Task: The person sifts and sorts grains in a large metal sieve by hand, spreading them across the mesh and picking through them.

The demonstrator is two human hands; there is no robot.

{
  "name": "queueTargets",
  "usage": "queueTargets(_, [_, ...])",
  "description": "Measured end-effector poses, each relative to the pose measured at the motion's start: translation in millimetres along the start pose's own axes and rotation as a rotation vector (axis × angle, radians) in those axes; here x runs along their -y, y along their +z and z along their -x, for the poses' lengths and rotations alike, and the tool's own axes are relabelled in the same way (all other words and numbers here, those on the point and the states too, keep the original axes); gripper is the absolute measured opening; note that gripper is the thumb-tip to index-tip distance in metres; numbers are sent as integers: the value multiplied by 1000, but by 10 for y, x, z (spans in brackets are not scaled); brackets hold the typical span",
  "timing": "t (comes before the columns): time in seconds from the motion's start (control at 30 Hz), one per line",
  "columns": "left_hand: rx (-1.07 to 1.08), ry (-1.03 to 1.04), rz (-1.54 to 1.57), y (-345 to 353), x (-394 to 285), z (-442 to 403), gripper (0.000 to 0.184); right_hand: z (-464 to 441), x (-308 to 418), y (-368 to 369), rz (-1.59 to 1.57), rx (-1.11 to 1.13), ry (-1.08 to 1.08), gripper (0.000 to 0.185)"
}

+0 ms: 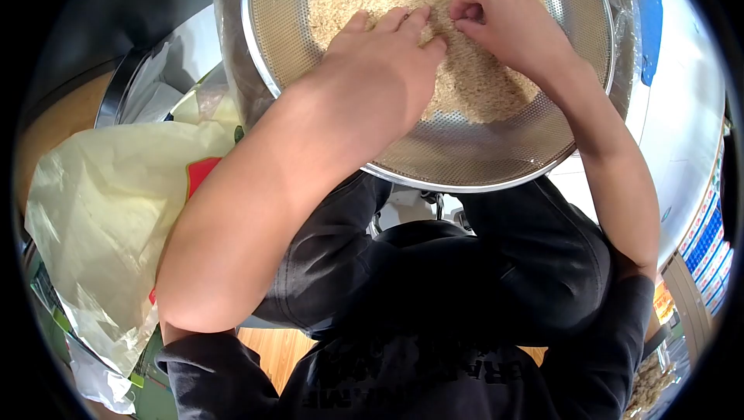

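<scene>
A wide round metal sieve (511, 156) with a perforated bottom holds a spread heap of pale tan grains (488, 87). My left hand (387, 63) lies palm down on the left part of the heap, its fingers apart and the fingertips touching the grains. Over the right part of the heap is my right hand (511, 25), with the fingers curled and thumb and forefinger pinched together. Whatever is between those fingertips, if anything, is too small to make out.
Clear plastic (232, 56) surrounds the sieve's outside. A pale yellowish plastic bag (108, 211) lies at the left, beside my left forearm. On the right is a white curved surface (682, 118) with a blue object (651, 36). My knees are below the sieve.
</scene>
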State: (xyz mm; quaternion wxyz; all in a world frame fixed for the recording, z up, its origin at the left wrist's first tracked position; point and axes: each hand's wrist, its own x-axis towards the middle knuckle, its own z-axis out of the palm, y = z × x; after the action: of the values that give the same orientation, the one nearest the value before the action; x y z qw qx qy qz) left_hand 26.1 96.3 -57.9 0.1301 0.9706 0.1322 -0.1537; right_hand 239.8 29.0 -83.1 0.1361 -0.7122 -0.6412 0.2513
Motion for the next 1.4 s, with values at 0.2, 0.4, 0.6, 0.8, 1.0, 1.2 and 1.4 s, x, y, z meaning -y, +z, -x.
queueTargets(0.2, [-4, 6, 14, -14, 13, 26, 52, 9, 3, 14, 2, -14, 38, 13])
queueTargets(0.4, [-2, -3, -18, 19, 1, 25, 53, 9, -5, 8, 28, 8, -12, 12])
queueTargets(0.6, [48, -14, -59, 26, 3, -5, 53, -28, 84, -45, 55, -6, 39, 8])
queueTargets(0.8, [115, -64, -62, -38, -53, -41, 51, -36, 119, -58, 85, 77, 117, 11])
queueTargets(1.0, [112, -53, -47, -53, -40, -30, 52, 19, -70, 33, 75, -22, -46, 13])
queueTargets(1.2, [60, -12, -22, -33, 0, -20, 51, 125, 103, -309, -43, 44, 190, 16])
queueTargets(1.4, [155, -14, 21, -187, 32, -126, 48, 282, 7, -563, -118, 110, 136, 18])
